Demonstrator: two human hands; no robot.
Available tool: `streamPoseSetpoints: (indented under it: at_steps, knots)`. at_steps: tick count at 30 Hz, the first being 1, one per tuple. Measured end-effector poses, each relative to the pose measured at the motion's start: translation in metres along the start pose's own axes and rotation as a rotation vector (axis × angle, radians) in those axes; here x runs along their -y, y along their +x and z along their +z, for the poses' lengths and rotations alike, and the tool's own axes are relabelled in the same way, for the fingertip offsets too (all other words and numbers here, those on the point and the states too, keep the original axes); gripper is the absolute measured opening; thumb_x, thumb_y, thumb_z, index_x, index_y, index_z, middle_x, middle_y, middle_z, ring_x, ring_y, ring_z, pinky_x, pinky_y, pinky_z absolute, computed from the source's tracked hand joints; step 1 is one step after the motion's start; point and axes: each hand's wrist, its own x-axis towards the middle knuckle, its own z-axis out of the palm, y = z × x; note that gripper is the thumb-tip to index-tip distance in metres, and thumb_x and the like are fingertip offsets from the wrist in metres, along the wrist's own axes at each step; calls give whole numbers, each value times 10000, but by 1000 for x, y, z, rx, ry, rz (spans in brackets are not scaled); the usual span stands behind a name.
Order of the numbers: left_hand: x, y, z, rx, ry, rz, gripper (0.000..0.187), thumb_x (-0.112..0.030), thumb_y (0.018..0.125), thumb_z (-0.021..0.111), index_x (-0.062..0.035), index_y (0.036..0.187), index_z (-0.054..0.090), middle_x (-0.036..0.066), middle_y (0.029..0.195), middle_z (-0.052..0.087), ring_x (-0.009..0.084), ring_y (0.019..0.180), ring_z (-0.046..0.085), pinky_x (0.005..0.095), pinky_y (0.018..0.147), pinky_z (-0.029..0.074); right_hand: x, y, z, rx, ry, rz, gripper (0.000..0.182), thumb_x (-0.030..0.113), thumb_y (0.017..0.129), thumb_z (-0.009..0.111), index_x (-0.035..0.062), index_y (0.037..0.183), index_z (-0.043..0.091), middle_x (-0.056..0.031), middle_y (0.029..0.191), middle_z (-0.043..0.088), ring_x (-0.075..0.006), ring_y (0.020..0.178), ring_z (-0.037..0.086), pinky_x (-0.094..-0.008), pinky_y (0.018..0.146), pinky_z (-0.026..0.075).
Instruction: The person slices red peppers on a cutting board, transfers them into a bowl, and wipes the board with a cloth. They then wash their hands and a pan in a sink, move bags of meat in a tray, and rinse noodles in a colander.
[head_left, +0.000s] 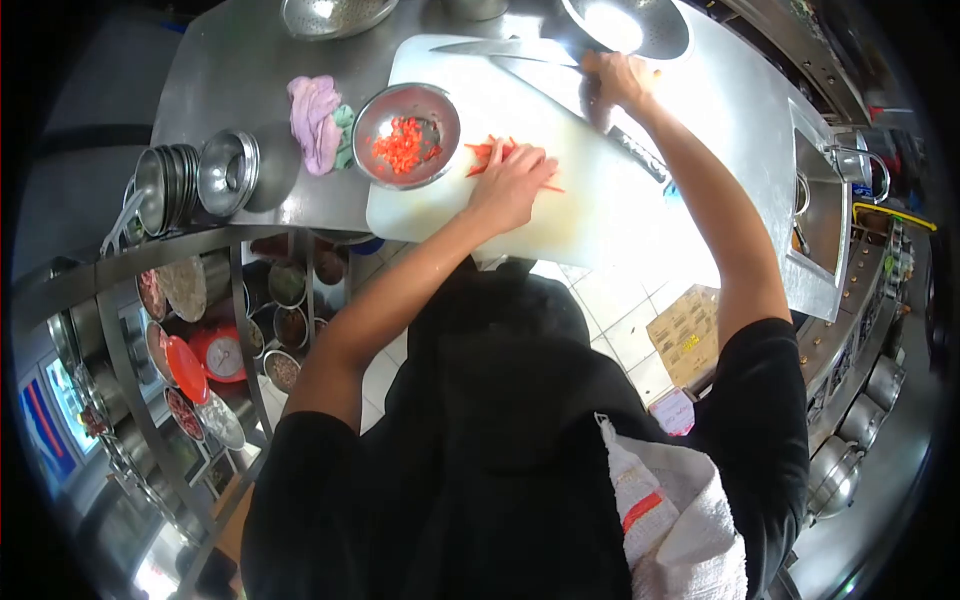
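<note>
My right hand (625,82) is closed around the handle of a kitchen knife (500,48). Its blade points left, across the far edge of a white cutting board (415,210). On the board, my left hand (513,188) presses down with bent fingers on thin red strips (482,150) that look like red pepper. Left of that hand, a steel bowl (440,165) holds small diced red pieces (402,145). A dark-handled tool (637,152) lies on the counter right of the board; glare hides what kind it is.
A pink cloth (316,125) and a green cloth (344,137) lie left of the bowl. Stacked steel bowls (228,172) stand at the counter's left edge. Beyond the board are a colander (335,15) and a steel bowl (655,28). At right is a sink (825,225).
</note>
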Motion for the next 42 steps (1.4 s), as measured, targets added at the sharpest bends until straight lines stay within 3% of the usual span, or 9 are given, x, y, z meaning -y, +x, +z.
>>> streamPoseSetpoints:
  at_steps: [5,7,10,18,20,24,27,36,42]
  knots:
    - [16,-10,-14,-95,-47,-4,590,-119,721,709,-61,1267,492,126,1266,458,296,1212,426,543,1048,272,4,-62,-32,-98,120,-16,303,245,678,711,46,904,674,-154,804,676,-330,715,660,-392,672,527]
    - [18,-20,-12,-86,-56,1,593,-129,719,715,-46,1262,491,130,1265,460,297,1201,432,518,1034,288,-4,-107,-35,-338,193,-135,261,223,722,647,22,885,676,-185,760,660,-358,704,647,-397,668,522]
    - [8,-33,-12,-114,-17,2,613,-158,713,728,-10,1254,482,139,1248,471,295,1168,447,456,987,323,13,-192,-27,68,717,181,268,210,725,651,-19,863,634,-212,688,612,-340,625,608,-405,626,477]
    - [0,-19,-13,-137,-98,-69,686,-241,720,741,-27,1301,445,165,1325,424,315,1300,345,602,1028,241,83,-325,-13,341,1178,637,223,164,884,532,-1,1020,595,-88,602,580,-158,485,565,-308,490,467]
    - [-4,-9,-6,-179,-48,-27,572,-176,731,716,-33,1239,495,155,1268,475,310,1236,411,533,1012,304,92,-326,-19,357,1212,695,231,177,891,538,2,1030,596,-101,600,573,-158,484,570,-330,492,478]
    - [3,-3,-3,-94,-147,81,475,-54,717,690,-39,1168,543,133,1186,548,299,1129,494,419,974,381,88,-313,-30,462,1116,662,229,164,860,565,-14,1001,591,-172,632,596,-264,553,623,-394,557,498]
    - [2,-7,-8,-86,-172,99,445,-27,716,678,-31,1144,555,135,1145,572,302,1087,519,393,951,398,92,-311,-4,146,876,366,253,172,780,621,-56,875,565,-290,743,599,-456,779,596,-471,706,476]
    - [3,-10,-7,-378,-232,84,311,-37,747,625,3,1052,577,134,1074,602,312,1029,548,405,887,417,114,-280,4,-36,761,291,138,97,847,529,-34,845,486,-257,628,571,-431,656,598,-494,592,467]
    - [-3,-9,1,-427,-271,48,198,-61,755,615,-15,947,603,119,994,619,304,954,572,405,869,419,116,-303,-26,80,646,290,101,61,855,477,1,921,429,-234,621,577,-420,580,587,-504,528,456]
